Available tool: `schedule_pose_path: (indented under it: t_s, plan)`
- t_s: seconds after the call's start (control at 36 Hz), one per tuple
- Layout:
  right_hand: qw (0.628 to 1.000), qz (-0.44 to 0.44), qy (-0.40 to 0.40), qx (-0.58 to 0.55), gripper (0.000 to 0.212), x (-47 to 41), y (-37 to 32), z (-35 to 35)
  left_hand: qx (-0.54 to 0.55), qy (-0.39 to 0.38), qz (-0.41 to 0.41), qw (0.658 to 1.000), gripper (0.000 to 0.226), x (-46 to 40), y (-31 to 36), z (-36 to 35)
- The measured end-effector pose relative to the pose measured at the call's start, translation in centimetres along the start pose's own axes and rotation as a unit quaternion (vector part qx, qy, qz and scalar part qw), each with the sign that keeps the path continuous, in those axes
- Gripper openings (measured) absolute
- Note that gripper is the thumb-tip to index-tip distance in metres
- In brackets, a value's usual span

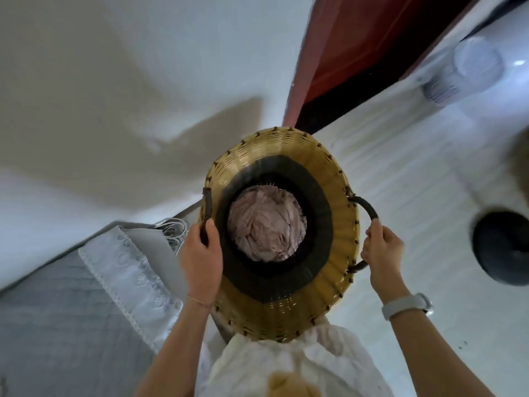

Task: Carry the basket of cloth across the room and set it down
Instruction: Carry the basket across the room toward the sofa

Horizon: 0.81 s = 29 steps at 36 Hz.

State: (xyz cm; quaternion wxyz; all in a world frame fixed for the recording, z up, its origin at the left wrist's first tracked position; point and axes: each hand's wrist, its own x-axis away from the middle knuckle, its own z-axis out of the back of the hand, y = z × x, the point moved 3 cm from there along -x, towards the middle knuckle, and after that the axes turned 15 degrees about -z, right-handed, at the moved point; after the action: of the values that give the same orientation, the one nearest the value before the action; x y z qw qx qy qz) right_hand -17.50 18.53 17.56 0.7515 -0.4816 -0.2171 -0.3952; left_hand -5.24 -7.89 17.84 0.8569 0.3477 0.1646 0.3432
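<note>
A round woven basket (pixel 329 179), tan with a dark inner band, hangs in front of me above the pale floor. Crumpled pinkish cloth (pixel 264 227) fills its bottom. My left hand (pixel 201 262) is closed around the dark handle on the basket's left rim. My right hand (pixel 382 250) grips the looped dark handle on the right rim; a white watch band sits on that wrist. The basket's near rim touches my white garment.
A bed with a grey quilt and white lace-edged sheet (pixel 114 270) lies at lower left. A dark red door (pixel 357 47) stands ahead. A white fan (pixel 469 70) and a black round base (pixel 501 247) stand on the floor at right.
</note>
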Motion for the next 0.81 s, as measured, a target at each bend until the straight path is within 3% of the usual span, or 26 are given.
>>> schedule_pose_path:
  t_s: [0.19,0.36,0.72,0.81]
  plan:
    - [0.991,-0.021,0.076,-0.112,0.04,0.8,3.8,8.1,0.014,-0.076,-0.121,0.99,0.025,1.0,7.1,-3.0]
    - [0.963,-0.039,0.189,-0.186,0.04,1.0,10.0,17.2,0.018,-0.138,-0.263,0.955,0.033,5.4,15.1,-7.7]
    - [0.896,-0.116,0.357,-0.236,0.039,1.4,27.4,38.1,0.04,-0.32,-0.405,0.856,0.032,28.1,30.1,-20.9]
    - [0.866,-0.144,0.405,-0.255,0.04,2.2,31.3,42.3,0.048,-0.363,-0.431,0.825,0.033,33.4,32.4,-23.3]
